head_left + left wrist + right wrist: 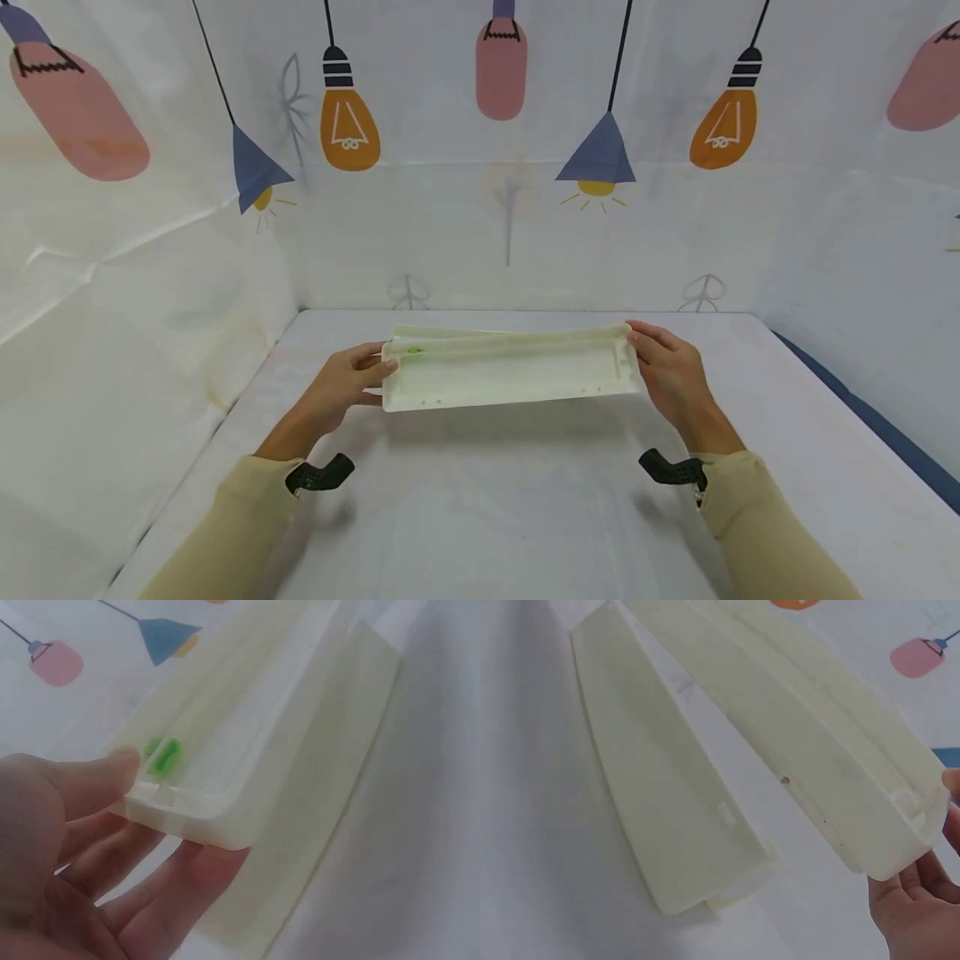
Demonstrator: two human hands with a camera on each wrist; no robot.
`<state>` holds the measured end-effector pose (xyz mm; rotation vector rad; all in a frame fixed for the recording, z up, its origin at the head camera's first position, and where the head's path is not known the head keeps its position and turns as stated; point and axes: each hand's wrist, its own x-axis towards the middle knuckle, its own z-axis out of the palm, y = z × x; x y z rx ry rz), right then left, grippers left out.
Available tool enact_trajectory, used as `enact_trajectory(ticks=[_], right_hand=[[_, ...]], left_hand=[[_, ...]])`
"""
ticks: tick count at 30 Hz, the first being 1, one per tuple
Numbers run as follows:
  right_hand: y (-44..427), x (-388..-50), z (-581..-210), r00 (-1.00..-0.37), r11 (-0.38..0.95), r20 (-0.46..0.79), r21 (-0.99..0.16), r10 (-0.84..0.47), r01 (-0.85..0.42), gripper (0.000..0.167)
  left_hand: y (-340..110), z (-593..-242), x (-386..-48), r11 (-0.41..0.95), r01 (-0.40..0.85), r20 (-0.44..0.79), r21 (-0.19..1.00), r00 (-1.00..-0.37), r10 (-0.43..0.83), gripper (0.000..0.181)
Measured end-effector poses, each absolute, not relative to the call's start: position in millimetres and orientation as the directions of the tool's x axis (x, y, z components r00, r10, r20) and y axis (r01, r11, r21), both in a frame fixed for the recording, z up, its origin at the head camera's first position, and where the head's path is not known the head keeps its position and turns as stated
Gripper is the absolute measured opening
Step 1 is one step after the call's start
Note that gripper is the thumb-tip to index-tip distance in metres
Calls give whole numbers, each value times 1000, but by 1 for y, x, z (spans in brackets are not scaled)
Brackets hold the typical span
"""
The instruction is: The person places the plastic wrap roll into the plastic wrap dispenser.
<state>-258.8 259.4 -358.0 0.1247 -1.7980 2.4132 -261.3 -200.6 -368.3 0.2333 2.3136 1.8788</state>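
A long, shallow, pale cream plastic tray-like piece (510, 371) is raised a little above the table, its hollow side facing me. My left hand (347, 385) grips one end, thumb on the rim and fingers underneath, as the left wrist view shows. At the opposite end my right hand (675, 377) holds the corner; its thumb is partly out of the right wrist view. A small green patch (163, 756) shows inside near the left end. Behind and below, a second long cream piece (656, 765) rests on the table, mostly hidden in the head view.
The white-covered table (510, 517) stretches out under both arms. White sheeting (450, 225) printed with lamps and bulbs hangs behind it and at the sides. A dark blue strip (870, 408) runs along the right edge. Each wrist wears a black bracket (321, 473).
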Motion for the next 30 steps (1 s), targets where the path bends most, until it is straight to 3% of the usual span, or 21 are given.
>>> enact_trajectory(ticks=[3, 6, 9, 14, 19, 30], right_hand=[[258, -262, -359, -988, -389, 144, -909, 46, -151, 29], [258, -265, -361, -989, -414, 143, -899, 25, -140, 24], [259, -266, -363, -993, -341, 120, -933, -9, -110, 35], [259, -266, -358, -999, -83, 33, -996, -19, -31, 69], [255, -263, -348, -999, 113, -2, -994, -42, -3, 78], [233, -257, -342, -989, 54, 143, -989, 37, -141, 72]], left_hand=[[-198, -365, -262, 175, 47, 12, 983, -981, 195, 61], [-195, -363, -261, 161, 85, 56, 983, -982, 178, 60], [-193, -361, -260, 152, 142, 115, 978, -978, 175, 60], [-194, -356, -261, 180, 210, 184, 961, -971, 154, 60], [-196, -353, -268, 168, 274, 254, 947, -958, 132, 58], [-196, -350, -278, 156, 312, 313, 937, -950, 21, 53]])
